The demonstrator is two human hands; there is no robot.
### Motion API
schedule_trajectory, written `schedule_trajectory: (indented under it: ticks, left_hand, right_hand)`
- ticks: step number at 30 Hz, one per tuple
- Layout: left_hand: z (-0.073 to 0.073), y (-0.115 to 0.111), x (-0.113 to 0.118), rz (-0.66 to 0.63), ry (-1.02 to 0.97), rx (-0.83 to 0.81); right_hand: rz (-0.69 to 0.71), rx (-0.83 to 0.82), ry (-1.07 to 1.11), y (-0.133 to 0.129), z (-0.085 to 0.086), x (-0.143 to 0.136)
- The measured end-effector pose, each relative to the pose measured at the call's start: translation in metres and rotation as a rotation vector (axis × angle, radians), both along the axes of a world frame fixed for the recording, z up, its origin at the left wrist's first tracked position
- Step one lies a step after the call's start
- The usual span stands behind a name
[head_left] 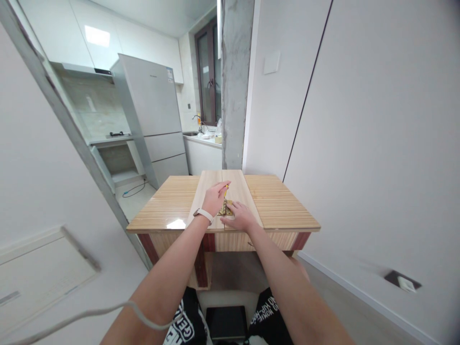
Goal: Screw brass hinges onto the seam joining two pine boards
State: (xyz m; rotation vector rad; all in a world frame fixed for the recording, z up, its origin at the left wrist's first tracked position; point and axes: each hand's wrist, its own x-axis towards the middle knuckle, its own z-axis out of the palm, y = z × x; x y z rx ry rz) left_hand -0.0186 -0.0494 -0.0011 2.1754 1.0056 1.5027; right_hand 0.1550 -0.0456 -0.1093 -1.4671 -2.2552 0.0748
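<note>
My left hand [213,197], with a pale watch band on the wrist, pinches a slim yellow tool [226,190] that looks like a screwdriver. It stands near upright, its lower end over a brass-coloured hinge [229,209]. The hinge lies across the seam between two pale wooden boards [208,184], which rest side by side on the table. My right hand [241,216] lies low on the right board with fingers spread, its fingertips at the hinge's right edge. My fingers partly cover the hinge, and the tool's tip is too small to make out.
The striped wooden table [280,201] has a drawer front below its near edge. A white cable [89,311] crosses at the lower left by my forearm. A dark flat object [226,321] is between my legs. A fridge [151,96] and sink counter stand beyond.
</note>
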Motion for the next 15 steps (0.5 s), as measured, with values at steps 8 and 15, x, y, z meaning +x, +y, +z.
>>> schedule_trajectory:
  ticks: [8, 15]
  left_hand:
    - [0.0015, 0.0027, 0.0017, 0.174, -0.041, 0.006]
    - [-0.0001, 0.0008, -0.0031, 0.165, 0.037, 0.05]
  right_hand:
    - [-0.011, -0.025, -0.015, -0.0024, 0.0043, -0.0007]
    - [-0.026, -0.049, -0.016, -0.0047, 0.0077, -0.0017]
